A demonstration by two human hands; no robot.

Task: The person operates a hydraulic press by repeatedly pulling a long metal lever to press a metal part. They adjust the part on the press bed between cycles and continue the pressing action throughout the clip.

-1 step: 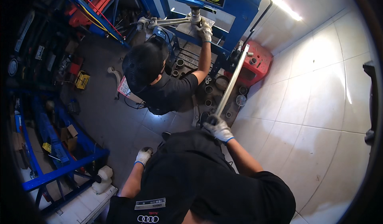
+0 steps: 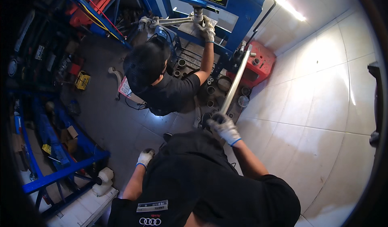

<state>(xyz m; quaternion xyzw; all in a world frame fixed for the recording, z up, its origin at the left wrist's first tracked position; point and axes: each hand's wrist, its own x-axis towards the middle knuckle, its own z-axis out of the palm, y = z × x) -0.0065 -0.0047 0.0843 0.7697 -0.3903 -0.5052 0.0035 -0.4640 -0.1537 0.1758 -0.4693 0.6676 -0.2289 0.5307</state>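
Note:
My right hand (image 2: 224,129), in a grey-white work glove with dark fingers, is closed around the lower end of a long pale metal lever bar (image 2: 236,81). The bar slants up to the side of a blue shop press (image 2: 252,8). My left hand (image 2: 145,157), gloved alike, hangs low beside my body; its fingers are foreshortened and dark. Ahead, a co-worker in black crouches at the press. The co-worker's gloved hand (image 2: 207,29) steadies the end of a light metal suspension arm (image 2: 173,21) under the press ram (image 2: 197,12).
Several metal sleeves (image 2: 182,63) lie around the press base. A red plastic container (image 2: 264,63) stands beside it, against the tiled wall (image 2: 311,105). A blue metal frame (image 2: 66,170) rises at left, with a yellow box (image 2: 82,80) beyond. Another curved arm (image 2: 117,81) lies near the co-worker.
My right hand and the bar's lower end have shifted slightly to the right. My left hand and the co-worker's hand stay almost where they were.

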